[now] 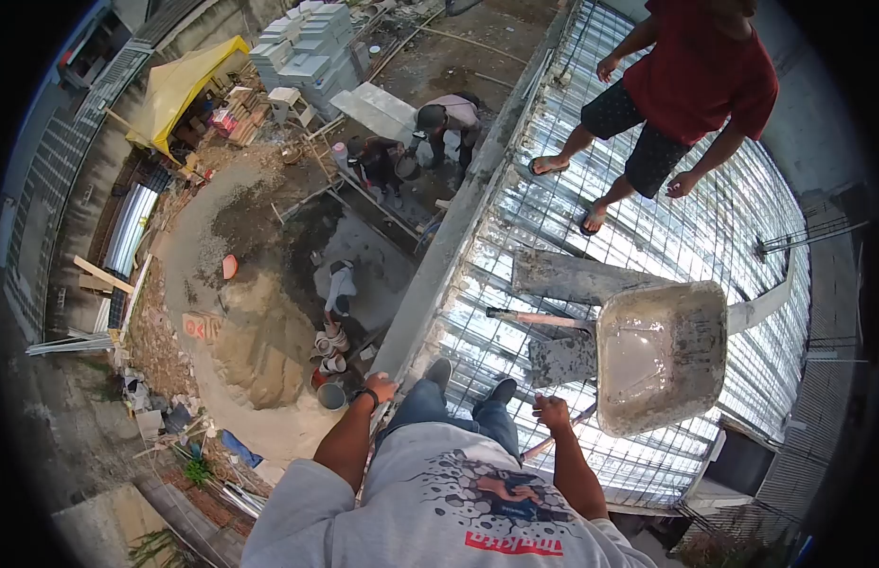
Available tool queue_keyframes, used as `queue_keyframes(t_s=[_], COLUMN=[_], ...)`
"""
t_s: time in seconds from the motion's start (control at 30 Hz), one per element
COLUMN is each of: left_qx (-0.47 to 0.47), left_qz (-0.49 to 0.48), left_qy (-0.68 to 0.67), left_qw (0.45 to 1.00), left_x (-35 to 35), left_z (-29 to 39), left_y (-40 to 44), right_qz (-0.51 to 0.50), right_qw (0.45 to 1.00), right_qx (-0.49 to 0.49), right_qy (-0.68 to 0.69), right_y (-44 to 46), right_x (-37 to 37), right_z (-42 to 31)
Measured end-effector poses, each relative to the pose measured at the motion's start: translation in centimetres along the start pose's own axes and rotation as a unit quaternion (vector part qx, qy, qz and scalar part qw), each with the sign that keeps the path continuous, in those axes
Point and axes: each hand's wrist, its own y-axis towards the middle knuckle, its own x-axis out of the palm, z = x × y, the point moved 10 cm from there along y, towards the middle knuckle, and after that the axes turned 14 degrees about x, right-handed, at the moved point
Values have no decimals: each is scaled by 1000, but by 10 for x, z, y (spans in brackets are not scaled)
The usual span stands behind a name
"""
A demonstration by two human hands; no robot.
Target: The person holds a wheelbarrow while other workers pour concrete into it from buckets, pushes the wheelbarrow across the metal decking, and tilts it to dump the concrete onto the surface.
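Note:
My left hand [381, 386], with a dark band at the wrist, is beside the concrete ledge [422, 303]; its fingers are curled, and what they hold, if anything, is too small to tell. My right hand [551, 413] hangs with bent fingers over the shiny metal decking, left of a wheelbarrow. That wheelbarrow [662, 355] has a cement-stained tray with wet residue in it. One of its handles [543, 320] points left, and the other passes just below my right hand, without clear contact.
A person in a red shirt [704, 76] stands on the rebar grid at upper right. Boards [581, 276] lie on the decking. Far below the ledge are several workers, a sand pile [267, 346], stacked blocks [307, 52] and a yellow tarp [179, 95].

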Motion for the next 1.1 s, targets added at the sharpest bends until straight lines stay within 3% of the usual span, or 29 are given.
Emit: queue_keyframes(t_s=[0.07,0.1,0.13,0.17,0.23,0.33,0.43,0.5,0.53,0.63,0.73,0.77,0.83,0.87,0.97,1.03,1.07,1.1], left_qx=[67,7,-31,-9,23,-11,141,76,44,64,254,306,322,325,201,166,172,178], left_qz=[-12,16,0,-20,-50,-122,-166,-184,-194,-194,-125,-100,-92,-88,-150,-89,-58,-31], left_qy=[54,71,38,23,-6,-96,150,204,232,329,493,537,587,609,560,532,527,525], left_qw=[996,997,999,999,998,988,964,959,952,922,822,779,737,718,790,825,830,832], left_x=[12,-64,-49,-26,0,13,18,32,41,78,134,150,182,194,218,221,222,220], left_z=[-4,11,56,63,45,49,39,87,142,209,290,303,314,312,272,264,262,263], left_y=[26,-7,-30,-9,18,37,115,110,88,113,158,164,198,209,261,283,292,296], right_qz=[32,-18,0,18,29,60,102,152,157,295,379,312,177,161,150,176,293,227], right_qw=[999,998,998,997,993,981,964,972,965,897,854,872,893,889,873,873,857,833], right_qx=[-19,-37,-34,-32,-20,-9,99,133,173,291,340,351,363,349,311,305,245,275], right_qy=[5,40,51,61,111,185,223,118,123,157,103,134,199,250,343,339,347,423], right_y=[-14,10,13,12,0,-1,10,41,33,-37,-22,-8,23,38,87,79,70,83], right_x=[-10,52,33,13,-7,-2,20,42,47,30,55,71,104,119,141,111,71,81], right_z=[5,11,26,36,60,113,193,260,278,288,331,349,373,388,423,402,375,380])
